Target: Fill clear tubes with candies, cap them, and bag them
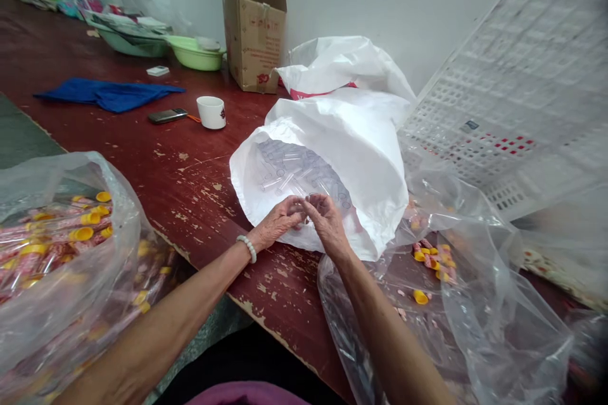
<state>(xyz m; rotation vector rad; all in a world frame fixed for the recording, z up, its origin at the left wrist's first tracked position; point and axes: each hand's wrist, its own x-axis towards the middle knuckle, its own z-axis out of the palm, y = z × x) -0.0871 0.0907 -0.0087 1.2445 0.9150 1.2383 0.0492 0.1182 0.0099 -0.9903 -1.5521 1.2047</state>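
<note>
My left hand (284,218), with a pale bead bracelet (247,248) at the wrist, meets my right hand (327,221) at the mouth of a white sack (375,190). Both have their fingers bent and pinched together, tips nearly touching. Whatever lies between them is too small and hidden to make out. Just beyond the fingertips, clear plastic tubes (287,180) lie loose inside the sack. To the right, a clear plastic bag (484,304) holds small pink pieces with yellow caps (434,259). At left, another clear bag (128,209) is full of pink-filled tubes with yellow caps (80,234).
On the worn red table (190,171) stand a white cup (211,112), a phone (168,116), a blue cloth (107,93) and a cardboard box (260,38). Green basins (194,56) sit farther back. A white plastic crate (517,76) leans at right.
</note>
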